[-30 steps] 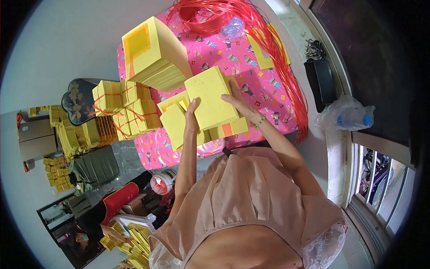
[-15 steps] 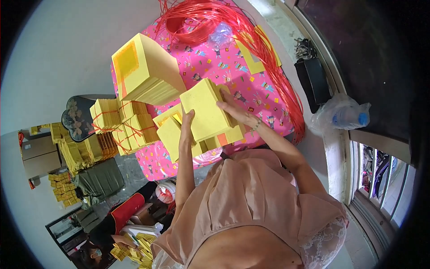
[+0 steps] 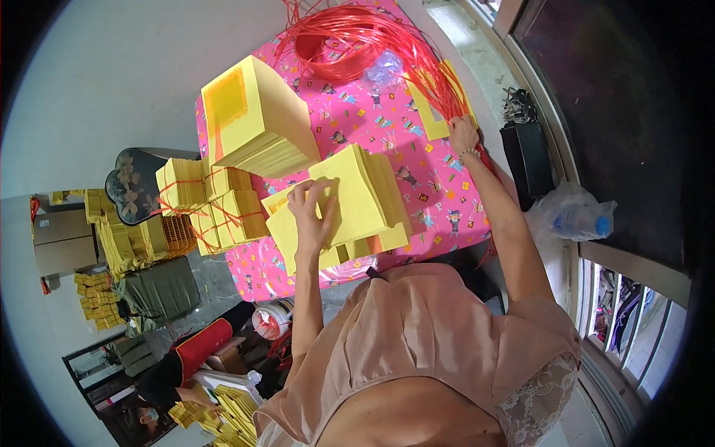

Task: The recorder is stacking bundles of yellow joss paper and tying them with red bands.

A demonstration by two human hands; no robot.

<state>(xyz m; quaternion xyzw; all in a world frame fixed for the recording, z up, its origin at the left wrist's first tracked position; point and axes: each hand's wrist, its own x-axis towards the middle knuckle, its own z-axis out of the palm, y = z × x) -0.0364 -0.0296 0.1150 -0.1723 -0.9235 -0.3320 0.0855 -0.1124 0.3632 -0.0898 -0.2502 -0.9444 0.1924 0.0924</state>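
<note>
Now the two hands are well apart: the right hand (image 3: 463, 135), which half a second ago pressed the yellow paper stack (image 3: 354, 205) from its right side, is closed round the red strands (image 3: 402, 39) at the right edge of the pink table (image 3: 436, 186). The left hand (image 3: 309, 216) stays at the stack's left, thumb and bent fingers spread, while the stack remains near the table's front edge.

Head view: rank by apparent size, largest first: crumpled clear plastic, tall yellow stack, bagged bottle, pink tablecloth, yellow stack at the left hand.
1. Pink tablecloth, though partly covered
2. Tall yellow stack
3. Yellow stack at the left hand
4. Bagged bottle
5. Crumpled clear plastic
</note>
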